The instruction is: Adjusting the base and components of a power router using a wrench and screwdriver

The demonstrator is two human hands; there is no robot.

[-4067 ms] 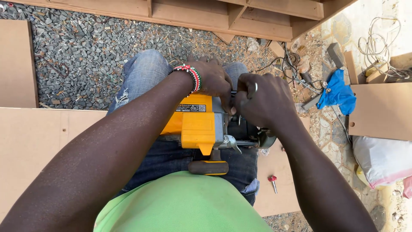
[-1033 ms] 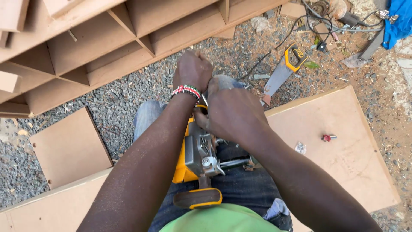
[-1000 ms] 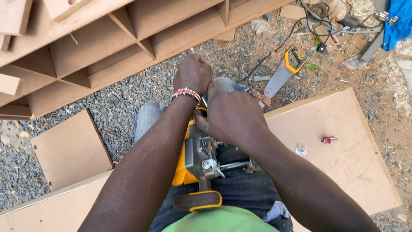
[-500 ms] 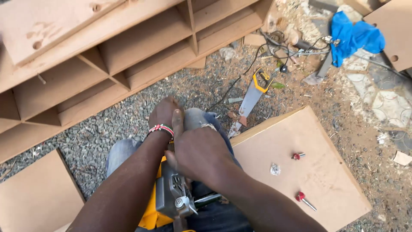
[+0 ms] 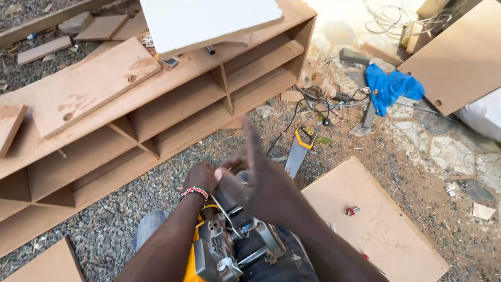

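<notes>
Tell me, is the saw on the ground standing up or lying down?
Lying down: the handsaw rests flat on the gravel, handle away from the person.

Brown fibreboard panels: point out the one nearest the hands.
The flat brown panel on the gravel right of the right hand, carrying a small red-handled bit.

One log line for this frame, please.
left hand grips yellow power tool on lap | right hand at tool, finger raised | handsaw on gravel

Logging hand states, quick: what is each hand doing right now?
Left hand: closed, gripping the top of the yellow power tool on the lap.
Right hand: open, forefinger raised, just above the tool; any contact cannot be told.
</notes>
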